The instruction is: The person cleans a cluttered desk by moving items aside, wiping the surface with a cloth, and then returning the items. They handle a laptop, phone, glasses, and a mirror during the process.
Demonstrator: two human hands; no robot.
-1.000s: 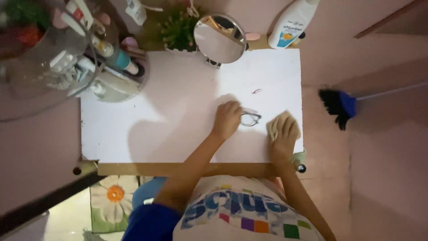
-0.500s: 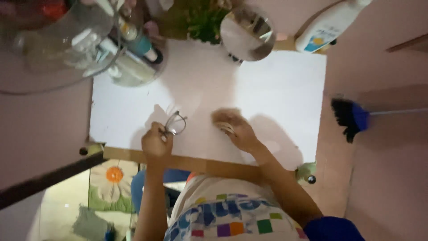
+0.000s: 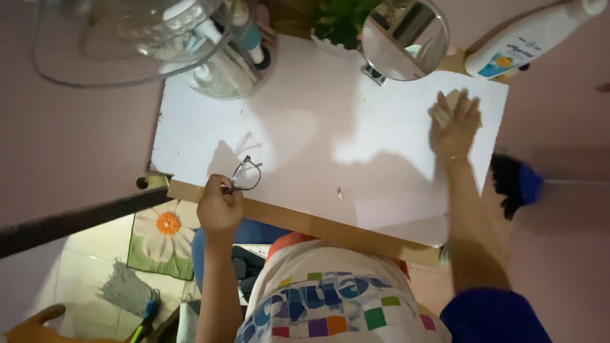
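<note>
- The left hand (image 3: 219, 208), at lower left of centre in the frame, is closed into a fist around one arm of a pair of eyeglasses (image 3: 244, 176).
- The eyeglasses stick up and to the right out of the fist, lenses lifted just over the near edge of the white tabletop (image 3: 330, 146), with their shadow lying on the white surface just above them.
- The right hand (image 3: 455, 121), at the upper right of the frame, lies flat with its fingers spread, pressing a small tan cloth (image 3: 447, 105) onto the tabletop near its far right corner; only the cloth's edge shows past the fingers.
- The two hands are well apart, with bare white surface between them and a small dark speck (image 3: 340, 194) near the near edge.
- A round mirror (image 3: 405, 39) stands at the top of the frame, just left of the right hand.
- A white lotion bottle (image 3: 524, 41) lies at the upper right corner.
- A clear round organiser (image 3: 222, 63) holding tubes and bottles sits at the upper left.
- A blue brush with dark bristles (image 3: 516, 184) lies past the table's right edge.
- A daisy-patterned mat (image 3: 162, 238) lies on the floor at lower left.
</note>
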